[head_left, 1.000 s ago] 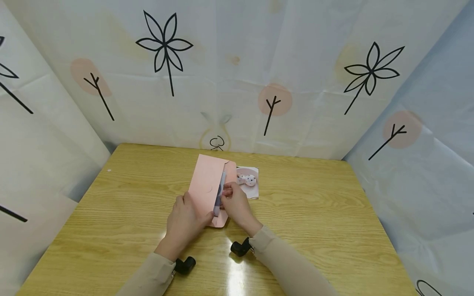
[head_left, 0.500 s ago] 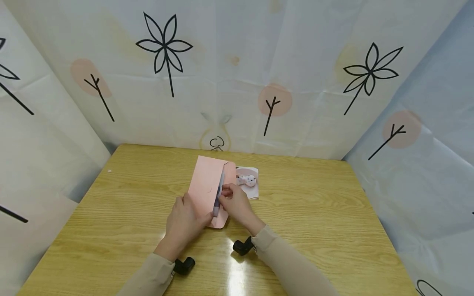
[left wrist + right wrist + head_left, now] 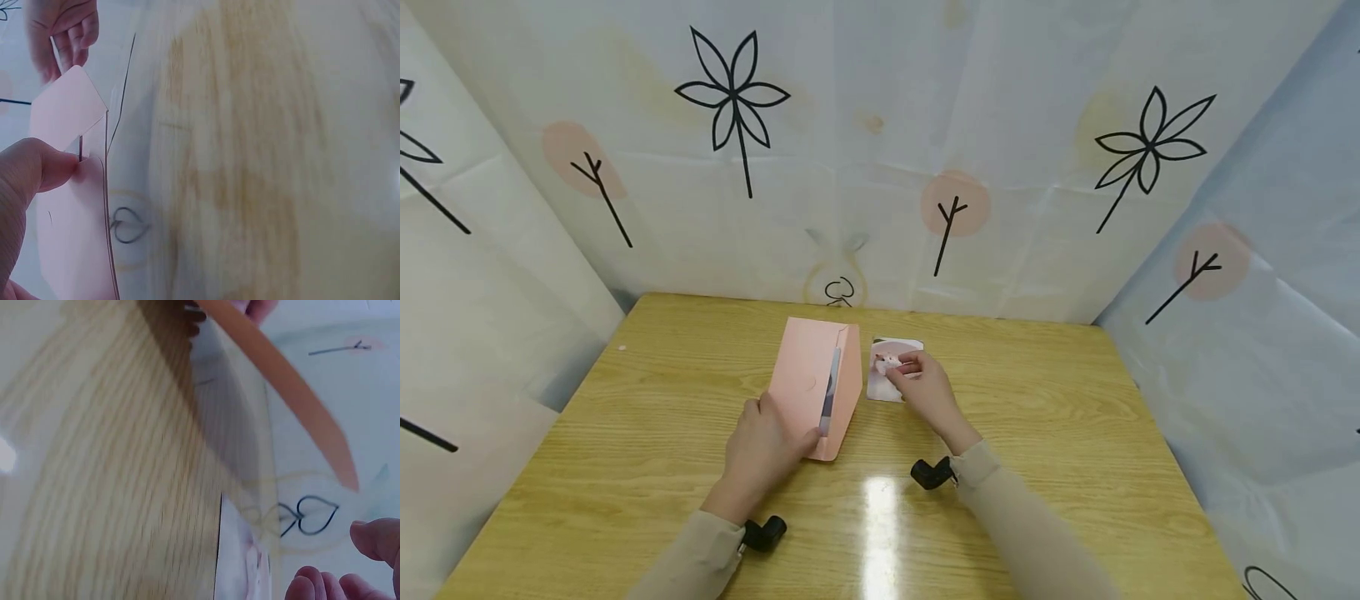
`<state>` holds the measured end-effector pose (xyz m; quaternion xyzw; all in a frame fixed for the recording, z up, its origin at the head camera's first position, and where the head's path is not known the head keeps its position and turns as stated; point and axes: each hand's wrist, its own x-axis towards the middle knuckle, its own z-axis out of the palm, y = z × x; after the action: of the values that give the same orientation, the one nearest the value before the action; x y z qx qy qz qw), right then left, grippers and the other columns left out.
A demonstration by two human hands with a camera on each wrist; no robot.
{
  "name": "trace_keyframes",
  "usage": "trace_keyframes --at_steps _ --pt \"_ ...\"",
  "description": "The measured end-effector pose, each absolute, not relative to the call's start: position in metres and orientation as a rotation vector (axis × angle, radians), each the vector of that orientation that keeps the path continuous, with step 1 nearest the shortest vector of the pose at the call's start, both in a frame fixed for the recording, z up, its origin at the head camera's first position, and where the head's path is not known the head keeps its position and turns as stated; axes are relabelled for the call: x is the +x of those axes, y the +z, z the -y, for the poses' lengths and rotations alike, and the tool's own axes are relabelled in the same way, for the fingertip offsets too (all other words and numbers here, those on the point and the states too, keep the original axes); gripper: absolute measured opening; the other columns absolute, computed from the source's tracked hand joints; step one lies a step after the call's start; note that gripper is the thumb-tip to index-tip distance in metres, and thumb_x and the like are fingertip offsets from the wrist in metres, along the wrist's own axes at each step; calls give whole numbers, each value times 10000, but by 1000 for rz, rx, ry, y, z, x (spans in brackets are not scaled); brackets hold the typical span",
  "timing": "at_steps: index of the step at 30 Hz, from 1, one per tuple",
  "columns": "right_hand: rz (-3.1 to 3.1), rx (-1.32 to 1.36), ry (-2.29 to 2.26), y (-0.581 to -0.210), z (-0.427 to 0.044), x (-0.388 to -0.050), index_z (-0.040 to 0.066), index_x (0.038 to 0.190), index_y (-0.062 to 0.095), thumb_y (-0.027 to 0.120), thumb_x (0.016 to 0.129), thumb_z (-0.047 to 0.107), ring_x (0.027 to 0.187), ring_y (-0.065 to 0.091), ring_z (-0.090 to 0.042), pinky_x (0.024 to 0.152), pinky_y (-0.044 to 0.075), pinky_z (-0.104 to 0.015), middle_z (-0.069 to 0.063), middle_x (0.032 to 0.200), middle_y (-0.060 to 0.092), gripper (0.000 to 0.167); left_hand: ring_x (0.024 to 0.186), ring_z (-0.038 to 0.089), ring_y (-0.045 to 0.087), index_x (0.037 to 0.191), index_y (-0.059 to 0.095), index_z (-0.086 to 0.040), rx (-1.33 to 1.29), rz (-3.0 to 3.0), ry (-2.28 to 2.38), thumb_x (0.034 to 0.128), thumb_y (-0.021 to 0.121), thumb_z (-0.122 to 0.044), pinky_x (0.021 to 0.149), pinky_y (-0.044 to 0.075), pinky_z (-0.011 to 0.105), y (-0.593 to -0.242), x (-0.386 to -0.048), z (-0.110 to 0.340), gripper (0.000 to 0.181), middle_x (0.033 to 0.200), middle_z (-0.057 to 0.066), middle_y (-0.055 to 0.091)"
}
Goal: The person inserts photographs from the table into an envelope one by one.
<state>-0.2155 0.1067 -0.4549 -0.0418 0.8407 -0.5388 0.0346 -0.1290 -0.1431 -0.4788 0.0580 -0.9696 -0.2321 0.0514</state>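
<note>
My left hand [image 3: 767, 446] grips the lower left part of a pink envelope [image 3: 797, 367], thumb over its front, and holds it tilted up. A dark and pale printed card [image 3: 828, 400] shows in the envelope's opening, beside the flap. In the left wrist view the thumb [image 3: 47, 165] presses next to the slot. Right of the envelope, a photo card [image 3: 880, 388] with a pinkish picture lies on the table. Over its right part hovers my right hand [image 3: 934, 396]. The right wrist view shows its thumb and fingers [image 3: 306, 584] apart, with nothing between them.
The wooden table [image 3: 1037, 433] ends at a patterned cloth backdrop [image 3: 865, 167] behind and at both sides. A black camera [image 3: 765, 533] is strapped to the left wrist and another black camera [image 3: 931, 473] to the right. Glare marks the table's front middle.
My right hand has left the envelope's opening and moved right, over the photo card. The envelope has shifted slightly left and its flap now stands more upright, uncovering more of the photo card.
</note>
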Motion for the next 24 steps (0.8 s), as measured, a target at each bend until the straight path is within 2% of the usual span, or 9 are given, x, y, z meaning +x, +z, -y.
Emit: trace_keyframes --at_steps 10,15,24 --pt "-2599 120 -1560 -466 -133 -236 11 1323 485 707 868 369 1008 553 -273 816 482 -397 -132 1153 552 620 852 364 536 1264 396 166 174 2958 -726 711 723 -616 674 503 512 -480 -130 144 1012 1060 292 469" --pt "-2558 211 -1526 -473 -136 -245 -12 1307 448 735 837 391 1078 501 -286 892 444 -421 -153 1222 503 683 805 353 543 1226 413 169 182 2965 -748 714 708 -645 661 500 501 -480 -130 144 1005 1025 281 475" --pt "-2687 261 -1283 -481 -130 -254 -39 1155 523 804 765 414 921 514 -282 723 453 -354 -189 1132 551 661 809 374 553 1181 444 162 196 2964 -698 702 701 -669 684 495 500 -482 -132 144 994 973 265 493"
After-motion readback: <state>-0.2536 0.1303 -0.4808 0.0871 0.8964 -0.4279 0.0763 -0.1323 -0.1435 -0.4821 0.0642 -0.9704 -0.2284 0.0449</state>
